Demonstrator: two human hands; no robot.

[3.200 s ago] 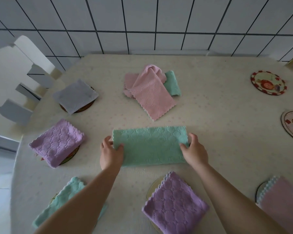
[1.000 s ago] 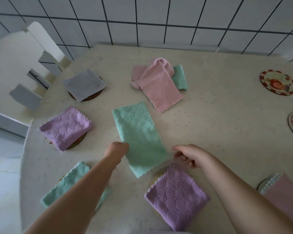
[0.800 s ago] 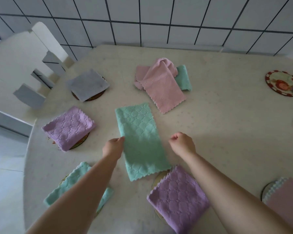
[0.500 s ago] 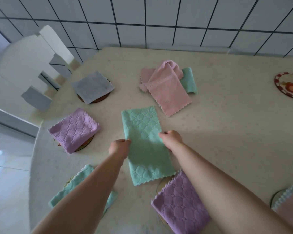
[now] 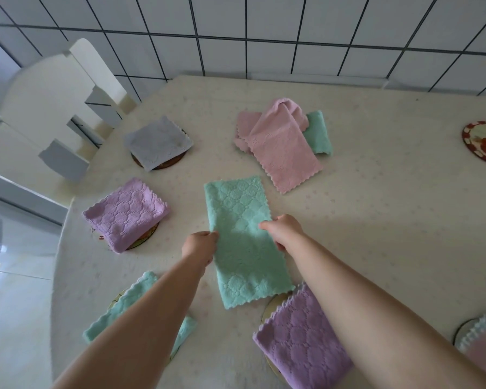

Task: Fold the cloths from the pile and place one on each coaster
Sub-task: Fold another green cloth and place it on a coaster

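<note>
Table (image 5: 376, 220): filled coasters (image 5: 163, 164) around cloth (image 5: 244, 242).

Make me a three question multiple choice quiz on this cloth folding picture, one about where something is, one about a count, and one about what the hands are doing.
1. Where does the pile lie?
A. at the far middle of the table
B. on the chair
C. on a coaster

2. How many folded purple cloths lie on coasters?
A. one
B. two
C. four

3. What are the two hands doing?
A. hanging idle off the table
B. gripping the long edges of the green strip
C. lifting a pink cloth

Answers:
1 A, the pink and green heap sits on bare table near the tiled wall.
2 B, one purple cloth at left and another near the front edge.
3 B, the left hand and right hand each hold one side of the strip near its middle.
</note>
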